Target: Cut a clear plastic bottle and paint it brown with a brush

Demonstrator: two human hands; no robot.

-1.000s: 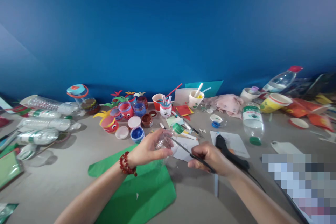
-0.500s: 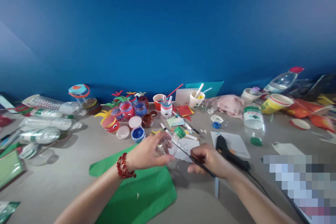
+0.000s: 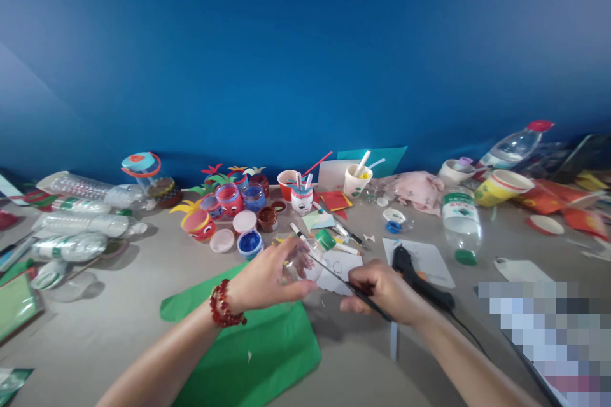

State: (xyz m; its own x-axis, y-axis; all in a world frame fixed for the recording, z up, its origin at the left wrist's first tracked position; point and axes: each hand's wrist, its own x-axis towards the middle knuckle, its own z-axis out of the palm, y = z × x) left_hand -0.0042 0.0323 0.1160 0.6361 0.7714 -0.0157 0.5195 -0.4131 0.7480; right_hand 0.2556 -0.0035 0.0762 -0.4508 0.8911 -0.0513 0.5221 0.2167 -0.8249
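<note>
My left hand (image 3: 270, 276), with a red bead bracelet on the wrist, is closed around a clear plastic bottle top (image 3: 310, 267) with a green cap (image 3: 326, 240). Red marks show on the clear plastic beside the fingers. Between the fingers of my right hand (image 3: 375, 292) is a slim dark paintbrush (image 3: 367, 301), slanting up to the left. Its thin end reaches the bottle top; I cannot tell whether the tip touches it. White paper with a drawn outline (image 3: 341, 265) lies just behind.
A green sheet (image 3: 248, 356) lies under my left forearm. Paint pots, including an open blue one (image 3: 251, 243), stand behind it. A black glue gun (image 3: 420, 280) rests right of my right hand. Plastic bottles (image 3: 71, 246) lie at left; another bottle (image 3: 462, 222) stands upside down at right.
Both hands keep nearly the same pose and grip. The bottle top and the paintbrush have shifted only very slightly.
</note>
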